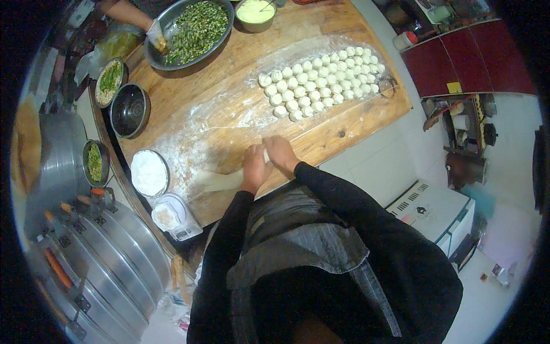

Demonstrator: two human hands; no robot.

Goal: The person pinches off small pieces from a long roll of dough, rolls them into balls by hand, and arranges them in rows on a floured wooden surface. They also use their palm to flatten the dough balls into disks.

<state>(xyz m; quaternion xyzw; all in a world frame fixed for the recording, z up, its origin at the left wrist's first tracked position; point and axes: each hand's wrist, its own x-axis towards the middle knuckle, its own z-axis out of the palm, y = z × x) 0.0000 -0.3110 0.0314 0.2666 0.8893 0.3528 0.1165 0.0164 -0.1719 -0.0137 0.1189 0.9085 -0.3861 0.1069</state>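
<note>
My left hand [256, 167] and my right hand [280, 152] lie side by side at the near edge of the floured wooden table [206, 148]. Both close around a pale roll of dough [223, 179], whose blurred length runs out to the left of my left hand. A little of the dough shows between the two hands; the rest under the fingers is hidden. Beyond my hands, rows of small round dough pieces [318, 81] sit on flour. To the left stand a bowl of white flour [149, 173] and a kitchen scale [184, 223] carrying a floury container.
Another person's gloved hand [157, 38] is in a large metal bowl of chopped green filling [195, 36]. Smaller bowls, one a dark empty-looking bowl [129, 110], line the left edge. Stacked metal steamers [116, 258] stand at lower left, a white chest freezer [434, 215] at right.
</note>
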